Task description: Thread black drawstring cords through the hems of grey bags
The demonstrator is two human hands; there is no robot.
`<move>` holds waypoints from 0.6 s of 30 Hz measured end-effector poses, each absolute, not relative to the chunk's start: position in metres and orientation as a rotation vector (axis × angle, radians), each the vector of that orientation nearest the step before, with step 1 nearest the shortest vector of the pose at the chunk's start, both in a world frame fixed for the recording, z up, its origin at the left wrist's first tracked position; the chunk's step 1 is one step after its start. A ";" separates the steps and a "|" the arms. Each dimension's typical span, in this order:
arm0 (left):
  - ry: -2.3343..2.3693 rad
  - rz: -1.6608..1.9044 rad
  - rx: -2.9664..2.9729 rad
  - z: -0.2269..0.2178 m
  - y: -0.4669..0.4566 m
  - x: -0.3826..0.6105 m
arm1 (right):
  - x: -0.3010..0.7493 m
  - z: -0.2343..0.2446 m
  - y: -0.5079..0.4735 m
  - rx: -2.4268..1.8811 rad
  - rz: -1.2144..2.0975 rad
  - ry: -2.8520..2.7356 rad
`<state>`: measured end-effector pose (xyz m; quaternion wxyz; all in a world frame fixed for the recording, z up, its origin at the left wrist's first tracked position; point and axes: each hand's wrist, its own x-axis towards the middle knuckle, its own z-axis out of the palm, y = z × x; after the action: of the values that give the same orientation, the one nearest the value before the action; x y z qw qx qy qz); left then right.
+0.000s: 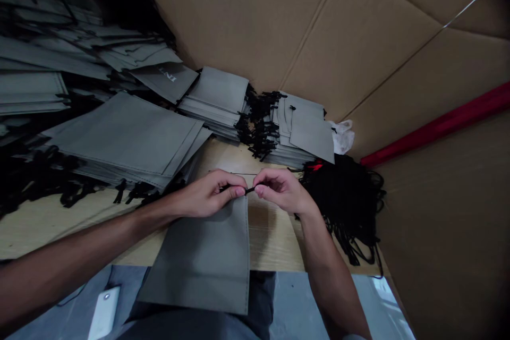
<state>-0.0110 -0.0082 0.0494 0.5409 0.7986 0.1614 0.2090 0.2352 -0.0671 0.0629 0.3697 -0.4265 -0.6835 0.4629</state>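
**Two hands on one little black cord**

Your left hand [209, 194] sits on the top edge of a grey bag [207, 255]. Its thumb and first finger are pinched shut on a thin black cord [249, 189]. Your right hand [281, 191] is just beside it, and its fingertips pinch the other end of the same cord. The cord runs across the small gap between your two hands, right at the top corner of the bag.

The grey bag lies flat on the light wooden table [274, 239]. Its bottom part hangs over the table edge, toward your lap.

To your left there is a big pile of flat grey bags [123, 135], leaning a bit. Behind it, more grey bags [217, 95] are stacked up, and one shows white letters [168, 74]. Another small stack [305, 127] sits behind your right hand, with black cord ends [258, 127] poking out of its side.

A heap of loose black cords [346, 196] lies to your right, close to your wrist. Brown cardboard [303, 21] stands all around the back. A red strip [438, 127] runs along it on the right. A white phone-like thing [103, 312] lies near your left arm, down low
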 end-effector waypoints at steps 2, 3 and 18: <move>0.357 0.480 1.901 0.051 -0.009 -0.012 | 0.234 0.062 -0.066 -1.061 1.253 -1.715; 0.341 0.476 1.903 0.052 -0.009 -0.013 | 0.234 0.061 -0.065 -1.045 1.279 -1.690; 0.186 0.538 1.993 0.065 -0.012 -0.021 | 0.222 0.050 -0.058 -0.948 1.409 -1.502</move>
<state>-0.0207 -0.0121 0.0648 0.5095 0.8274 0.0771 0.2235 0.2221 -0.0579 0.0497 0.4236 -0.3788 -0.6001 0.5630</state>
